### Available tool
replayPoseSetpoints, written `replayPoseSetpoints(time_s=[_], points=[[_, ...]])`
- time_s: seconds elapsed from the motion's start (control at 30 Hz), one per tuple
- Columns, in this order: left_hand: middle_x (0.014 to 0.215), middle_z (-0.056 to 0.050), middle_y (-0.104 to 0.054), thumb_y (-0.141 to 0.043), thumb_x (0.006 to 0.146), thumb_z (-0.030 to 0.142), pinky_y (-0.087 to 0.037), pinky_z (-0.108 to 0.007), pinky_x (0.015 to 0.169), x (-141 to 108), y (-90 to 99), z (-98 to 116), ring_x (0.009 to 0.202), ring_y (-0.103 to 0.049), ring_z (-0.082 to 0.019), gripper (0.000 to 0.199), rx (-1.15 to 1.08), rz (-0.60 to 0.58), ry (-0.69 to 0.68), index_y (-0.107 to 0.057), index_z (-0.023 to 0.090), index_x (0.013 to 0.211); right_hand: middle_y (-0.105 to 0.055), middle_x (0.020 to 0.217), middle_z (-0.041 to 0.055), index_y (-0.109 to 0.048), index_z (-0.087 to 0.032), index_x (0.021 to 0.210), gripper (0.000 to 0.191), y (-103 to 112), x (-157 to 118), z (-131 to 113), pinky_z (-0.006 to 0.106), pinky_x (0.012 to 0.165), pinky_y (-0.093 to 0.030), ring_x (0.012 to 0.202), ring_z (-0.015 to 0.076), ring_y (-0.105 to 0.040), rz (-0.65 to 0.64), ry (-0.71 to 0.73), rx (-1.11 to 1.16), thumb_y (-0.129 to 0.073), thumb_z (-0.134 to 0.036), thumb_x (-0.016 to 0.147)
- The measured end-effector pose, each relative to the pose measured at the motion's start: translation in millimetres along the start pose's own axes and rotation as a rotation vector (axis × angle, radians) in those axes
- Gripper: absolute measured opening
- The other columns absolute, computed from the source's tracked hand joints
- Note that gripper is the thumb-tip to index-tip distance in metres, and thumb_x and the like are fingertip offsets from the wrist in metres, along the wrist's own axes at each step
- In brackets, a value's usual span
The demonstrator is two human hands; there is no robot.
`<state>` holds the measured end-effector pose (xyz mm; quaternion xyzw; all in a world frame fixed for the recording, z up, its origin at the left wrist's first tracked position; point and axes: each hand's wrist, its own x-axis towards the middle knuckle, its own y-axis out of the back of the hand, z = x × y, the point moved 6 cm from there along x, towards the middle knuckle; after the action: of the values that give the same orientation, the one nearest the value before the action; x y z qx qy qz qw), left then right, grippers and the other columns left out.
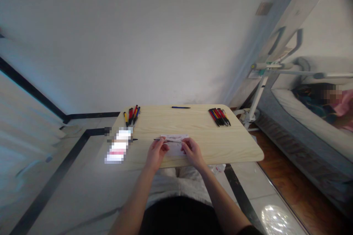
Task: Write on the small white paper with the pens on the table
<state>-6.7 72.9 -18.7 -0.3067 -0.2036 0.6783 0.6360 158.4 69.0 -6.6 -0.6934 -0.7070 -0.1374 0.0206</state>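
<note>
We hold a slim pen (173, 141) level between our two hands, over a white sheet (175, 150) lying near the front edge of the pale wood-grain surface (165, 123). Our left hand (158, 148) pinches the pen, its fingers closed near the dark tip that points left; our right hand (192, 148) grips the opposite end between thumb and fingers. We see dark printed or drawn marks on the upper part of the sheet, but they are too small and blurred for us to read.

Near the back edge we have a blue pen (180, 107) lying crosswise, its dark tip toward the right. To our left lies a loose bunch of pens (132, 116) in yellow, red, blue and black; to our right, a denser row of pens (218, 117), mostly red, blue and black, slants across the wood. Any lettering on their barrels is too small for us to make out. At the left edge, a bright pixelated patch (118, 147) with a pink band hides whatever writing it may carry, and a dark tip (135, 139) sticks out just beside it. Off to our right, a person (328, 99) lies on a grey sofa (286, 99), partly pixelated, beyond a white metal frame (259, 93).
</note>
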Motion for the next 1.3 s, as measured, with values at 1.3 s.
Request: replayPoseSetpoints(time_s=[1.3], points=[[0.072,0.0,-0.06,-0.066,0.067,0.029,-0.043,-0.023,0.058,-0.8,-1.3,0.5,0.055,-0.053,-0.008,0.026,-0.005,0.008,-0.002,-0.059,0.016,0.088,-0.054,0.059,-0.0016,-0.053,-0.016,0.094,0.023,-2.5,-5.0,-8.0,0.021,0.049,-0.038,0.051,0.011,-0.049,-0.042,0.04,-0.116,-0.048,-0.034,0.08]])
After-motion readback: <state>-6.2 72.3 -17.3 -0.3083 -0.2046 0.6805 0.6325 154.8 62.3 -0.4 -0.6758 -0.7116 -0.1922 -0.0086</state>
